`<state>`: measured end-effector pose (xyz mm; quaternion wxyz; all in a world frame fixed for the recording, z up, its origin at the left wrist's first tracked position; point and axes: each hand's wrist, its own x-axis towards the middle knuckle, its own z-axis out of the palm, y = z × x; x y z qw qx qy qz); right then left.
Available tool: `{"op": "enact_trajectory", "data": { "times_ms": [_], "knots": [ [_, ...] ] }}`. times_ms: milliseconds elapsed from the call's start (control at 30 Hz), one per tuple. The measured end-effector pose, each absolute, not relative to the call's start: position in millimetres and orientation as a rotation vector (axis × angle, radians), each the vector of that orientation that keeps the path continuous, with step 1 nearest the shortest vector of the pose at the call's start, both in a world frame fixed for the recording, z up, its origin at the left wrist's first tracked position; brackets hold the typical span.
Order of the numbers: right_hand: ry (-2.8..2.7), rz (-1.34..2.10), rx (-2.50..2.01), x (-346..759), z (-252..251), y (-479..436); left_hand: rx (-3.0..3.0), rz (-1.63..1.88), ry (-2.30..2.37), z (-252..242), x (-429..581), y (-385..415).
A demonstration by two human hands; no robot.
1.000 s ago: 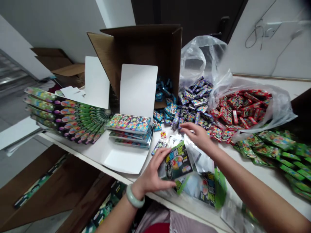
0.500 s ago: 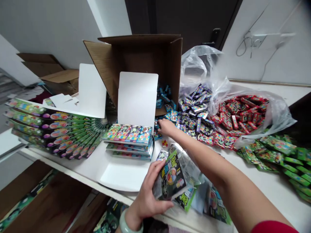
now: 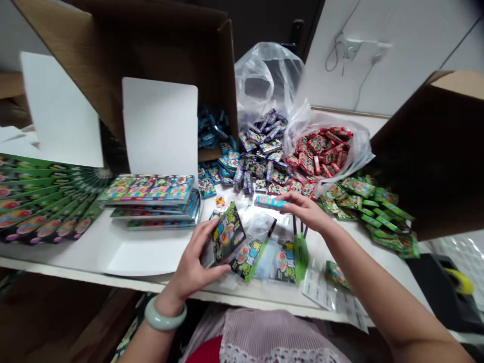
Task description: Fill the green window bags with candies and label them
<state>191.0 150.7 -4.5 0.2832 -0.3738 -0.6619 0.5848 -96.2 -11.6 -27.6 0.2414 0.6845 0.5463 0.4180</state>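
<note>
My left hand is closed round a black printed pouch with a green edge. Between the fingertips of my right hand is a small blue box, held level above the table to the right of that pouch. Beneath and beside my hands lie more black-and-green pouches. A small red and yellow piece rests just behind the held pouch. Loose blue boxes and purple boxes are heaped farther back.
A white display carton holds stacked colourful packs on the left. Behind it stands a large cardboard box. Red boxes fill a clear bag, green boxes lie at right, and another cardboard box stands there.
My right hand has come back from the blue heap toward the right, now carrying a blue box. The pouch stays in my left hand. The view has turned to the right.
</note>
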Motion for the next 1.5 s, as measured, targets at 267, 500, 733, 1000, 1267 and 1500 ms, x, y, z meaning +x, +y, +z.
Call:
{"op": "enact_trajectory", "data": {
  "times_ms": [267,500,733,1000,1267,1500],
  "knots": [
    [-2.538,1.255,-0.846,247,-14,154,2.025,0.864,1.608,-24,-74,8],
    [-2.362,0.479,-1.529,226,-37,101,2.076,0.790,1.605,-26,-63,17],
    [-2.286,0.432,-1.524,228,-29,96,2.182,0.785,1.537,-29,-55,18],
    [-2.774,0.693,-0.798,253,55,93,2.298,0.786,1.370,-26,-51,17],
    [-2.969,0.644,-0.677,235,72,105,2.301,0.722,1.275,-21,-50,13],
    [-2.876,0.839,-0.736,225,68,101,2.255,0.794,1.283,-25,-43,14]
  ]
}}
